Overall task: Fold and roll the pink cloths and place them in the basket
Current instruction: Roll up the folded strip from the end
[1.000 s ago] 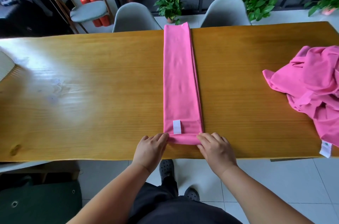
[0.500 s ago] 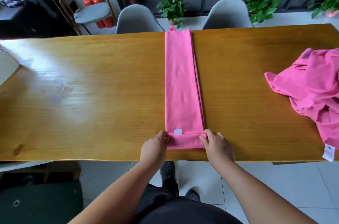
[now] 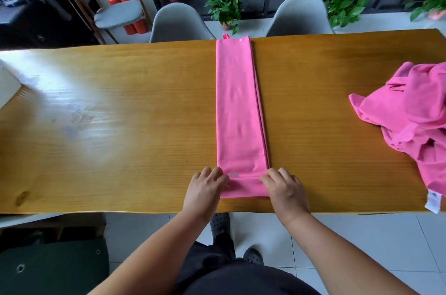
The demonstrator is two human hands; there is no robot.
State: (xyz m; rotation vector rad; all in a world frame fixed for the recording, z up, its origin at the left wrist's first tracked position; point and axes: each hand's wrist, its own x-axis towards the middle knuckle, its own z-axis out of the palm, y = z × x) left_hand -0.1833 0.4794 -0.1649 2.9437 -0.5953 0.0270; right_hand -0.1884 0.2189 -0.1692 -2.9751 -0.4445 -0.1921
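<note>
Hands are gripping the pink cloth at its near end, at 6 o'clock on the bench. The left hand is curling its fingers over the left side of a low roll there, and the right hand is doing the same on the right side. The cloth is lying folded into a long narrow strip, running straight from that roll toward 12 o'clock, where its far end is reaching the bench's far edge with a small loop sticking out. A pale tag is showing on the strip just beyond the roll, between the two hands. Well apart at 3 o'clock, a crumpled heap of pink cloths is sitting on the bench, its white label hanging at the near edge. At 9 o'clock a pale object is being cut off by the frame, with too little showing to name it. Beyond the bench at 12 o'clock, grey chairs and potted plants are standing on the floor.
</note>
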